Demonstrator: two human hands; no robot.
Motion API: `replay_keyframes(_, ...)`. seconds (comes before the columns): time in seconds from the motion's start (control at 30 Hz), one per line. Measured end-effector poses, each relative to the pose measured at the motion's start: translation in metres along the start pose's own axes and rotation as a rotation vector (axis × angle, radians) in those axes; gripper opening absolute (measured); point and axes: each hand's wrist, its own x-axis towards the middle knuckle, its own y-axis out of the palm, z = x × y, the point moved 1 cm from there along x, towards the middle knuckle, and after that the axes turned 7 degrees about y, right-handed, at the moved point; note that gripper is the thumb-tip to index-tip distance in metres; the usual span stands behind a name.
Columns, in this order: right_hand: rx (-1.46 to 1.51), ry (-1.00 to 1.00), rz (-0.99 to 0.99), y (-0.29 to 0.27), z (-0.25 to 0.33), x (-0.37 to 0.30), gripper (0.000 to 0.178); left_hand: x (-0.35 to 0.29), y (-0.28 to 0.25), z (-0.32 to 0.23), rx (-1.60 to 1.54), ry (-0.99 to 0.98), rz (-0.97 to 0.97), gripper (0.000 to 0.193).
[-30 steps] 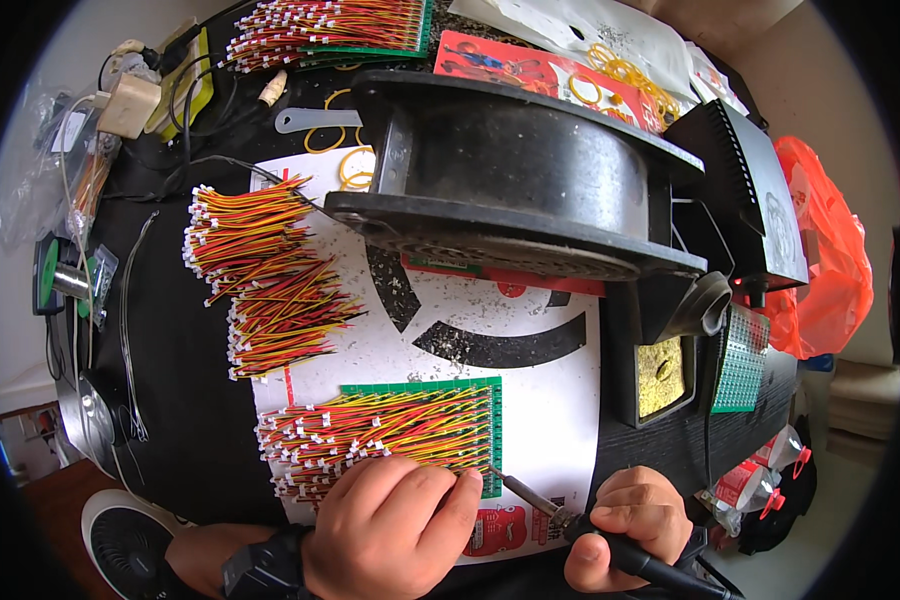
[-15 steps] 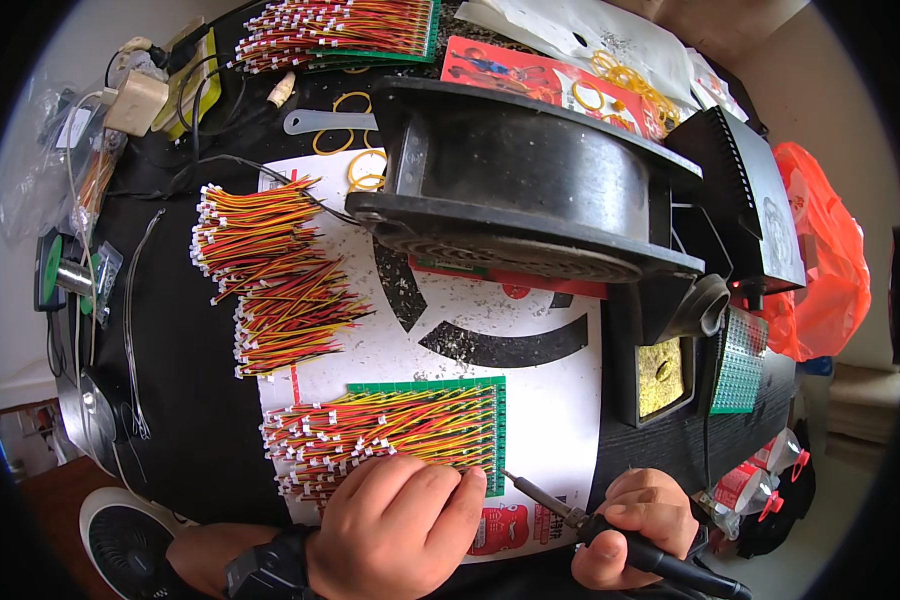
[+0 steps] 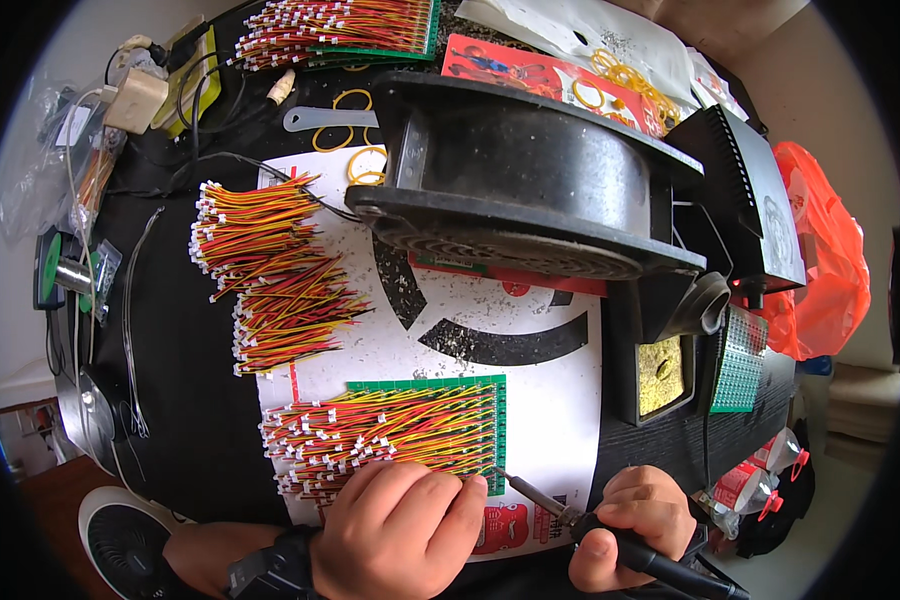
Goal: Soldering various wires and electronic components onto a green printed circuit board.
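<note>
My right hand is closed round the handle of a soldering iron. The iron's tip points up and left, at the right edge of a green circuit board. Rows of red, yellow and black wires with white plugs run left across that board. Over its lower part rests my left hand, fingers curled and pressed together, index fingertip close to the iron's tip. Whatever those fingers pinch is hidden beneath them. A black band circles my left wrist.
A large black fan stands behind the board. Right of it are a yellow sponge in a holder and a black box. Bundled wires lie at left; another wired board sits far back. Solder wire is at far left.
The soldering iron's tip has moved slightly left and up, onto the board's edge beside my left fingertips. My left hand has shifted very slightly.
</note>
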Motion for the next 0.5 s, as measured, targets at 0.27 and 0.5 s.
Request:
replay_keyframes(0.27, -0.013, 0.002, -0.006, 0.002, 0.003, 0.007, 0.017, -0.001, 0.001, 0.001, -0.006, 0.002, -0.007, 0.019)
replay_keyframes(0.5, -0.013, 0.008, -0.016, 0.003, 0.002, 0.006, 0.017, -0.001, 0.002, 0.002, -0.001, 0.014, 0.001, 0.019)
